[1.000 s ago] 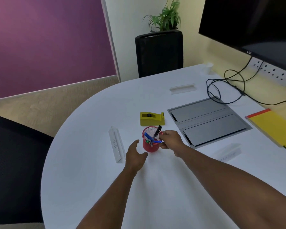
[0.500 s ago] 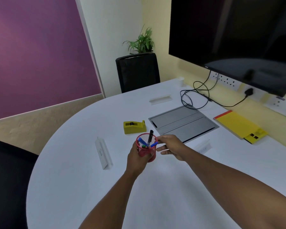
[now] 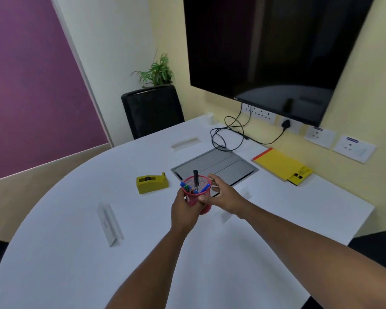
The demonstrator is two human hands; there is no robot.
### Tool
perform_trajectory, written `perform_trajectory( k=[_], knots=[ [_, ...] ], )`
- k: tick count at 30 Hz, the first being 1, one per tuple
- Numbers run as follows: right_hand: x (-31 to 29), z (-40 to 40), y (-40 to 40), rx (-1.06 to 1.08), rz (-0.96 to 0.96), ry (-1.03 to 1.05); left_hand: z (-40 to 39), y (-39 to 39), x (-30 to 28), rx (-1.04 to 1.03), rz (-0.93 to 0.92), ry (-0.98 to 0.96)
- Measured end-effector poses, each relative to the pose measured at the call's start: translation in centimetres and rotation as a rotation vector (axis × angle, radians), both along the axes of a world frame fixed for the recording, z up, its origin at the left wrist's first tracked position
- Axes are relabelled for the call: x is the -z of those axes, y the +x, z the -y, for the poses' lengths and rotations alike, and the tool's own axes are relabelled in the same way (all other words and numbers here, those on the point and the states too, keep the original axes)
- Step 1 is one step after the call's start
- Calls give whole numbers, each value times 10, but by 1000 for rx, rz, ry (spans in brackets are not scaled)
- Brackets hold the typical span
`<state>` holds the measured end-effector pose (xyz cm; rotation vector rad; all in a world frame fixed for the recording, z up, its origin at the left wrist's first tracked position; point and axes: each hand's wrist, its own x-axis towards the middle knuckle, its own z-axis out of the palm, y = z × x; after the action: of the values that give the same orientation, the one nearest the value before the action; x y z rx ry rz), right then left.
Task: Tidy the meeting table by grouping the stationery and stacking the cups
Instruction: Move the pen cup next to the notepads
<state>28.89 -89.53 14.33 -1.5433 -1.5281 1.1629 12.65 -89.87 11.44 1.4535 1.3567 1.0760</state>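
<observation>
Red mesh pen cup [image 3: 196, 192], full of pens, sits in my left hand [image 3: 184, 210], whose grip curls round its side above the white desk [image 3: 76, 253]. My right hand [image 3: 224, 195] hovers beside it, fingers loose, holding nothing. I should carry it upright toward the yellow tape dispenser [image 3: 152, 182], so no pens spill.

A red mesh pen holder [image 3: 197, 190] holds blue and black pens [image 3: 195, 179] (other colours too small to tell). Nearby on the white table [image 3: 76, 253]: a yellow tape dispenser [image 3: 152, 183], a yellow red-edged notepad [image 3: 276, 163], a grey panel [image 3: 218, 165].
</observation>
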Motion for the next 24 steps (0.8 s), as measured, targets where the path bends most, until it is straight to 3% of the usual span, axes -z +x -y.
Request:
perform_trajectory(
  k=[24],
  knots=[
    [53,6,186,274,-11,-69,-36,180,38,486,-164,-97]
  ],
)
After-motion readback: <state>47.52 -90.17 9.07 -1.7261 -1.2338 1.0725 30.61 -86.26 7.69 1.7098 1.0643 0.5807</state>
